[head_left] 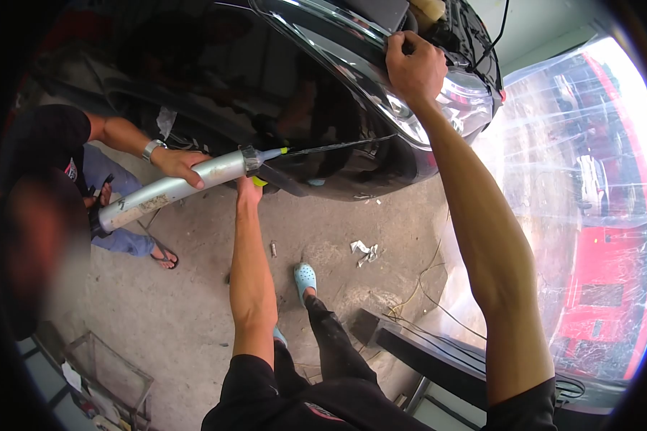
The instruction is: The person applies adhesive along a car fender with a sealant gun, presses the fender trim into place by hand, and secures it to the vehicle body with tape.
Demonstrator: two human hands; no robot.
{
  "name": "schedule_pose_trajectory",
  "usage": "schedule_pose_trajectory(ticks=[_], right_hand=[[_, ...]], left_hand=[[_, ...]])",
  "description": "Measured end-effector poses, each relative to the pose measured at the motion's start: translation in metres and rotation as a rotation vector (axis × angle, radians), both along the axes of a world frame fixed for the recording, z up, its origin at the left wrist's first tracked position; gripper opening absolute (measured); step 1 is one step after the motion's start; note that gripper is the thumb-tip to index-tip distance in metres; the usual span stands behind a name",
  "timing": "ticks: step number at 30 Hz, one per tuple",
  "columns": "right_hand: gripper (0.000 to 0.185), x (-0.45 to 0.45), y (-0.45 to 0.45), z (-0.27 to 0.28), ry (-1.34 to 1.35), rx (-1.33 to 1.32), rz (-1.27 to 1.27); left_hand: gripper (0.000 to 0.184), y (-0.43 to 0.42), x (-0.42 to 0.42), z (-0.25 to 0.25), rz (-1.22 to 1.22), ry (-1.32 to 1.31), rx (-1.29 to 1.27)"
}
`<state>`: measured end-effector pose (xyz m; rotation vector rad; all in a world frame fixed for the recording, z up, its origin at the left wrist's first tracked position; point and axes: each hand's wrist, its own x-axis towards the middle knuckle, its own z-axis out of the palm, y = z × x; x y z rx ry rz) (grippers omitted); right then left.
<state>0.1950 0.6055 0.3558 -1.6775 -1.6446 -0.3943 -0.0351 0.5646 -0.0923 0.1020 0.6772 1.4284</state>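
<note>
My right hand (417, 66) is raised at the upper edge of the car's headlight (402, 108), its fingers curled closed; whatever they pinch is too small or hidden to make out. My left hand (249, 192) is low beside the black bumper (338, 169), mostly hidden behind a sealant gun, with a yellow-green thing (259, 182) at its fingers. A co-worker's hand (182, 167) grips the silver sealant gun (212, 171). The gun's nozzle (272, 154) points at a dark seam line (338, 145) across the glossy body.
Clear plastic sheeting (546, 144) hangs on the right, with something red behind it. Loose cables (438, 337) run beside a dark beam (417, 352). Crumpled paper (365, 251) lies on the concrete floor. A metal frame (115, 366) stands at lower left, near the co-worker's sandalled foot (164, 255).
</note>
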Motion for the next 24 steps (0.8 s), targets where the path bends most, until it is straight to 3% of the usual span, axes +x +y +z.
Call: schedule_pose_trajectory(ticks=[14,22,24], right_hand=[[0.035,0.006,0.003,-0.005,0.019,0.01,0.004],[0.035,0.007,0.006,-0.007,0.015,0.032,-0.021],[0.034,0.013,0.01,-0.008,-0.005,0.055,-0.028]], left_hand=[[0.04,-0.015,0.008,0.048,0.017,0.041,0.056],[0.045,-0.004,0.011,0.022,0.115,0.077,-0.06],[0.054,-0.001,0.01,0.018,0.07,0.093,0.006]])
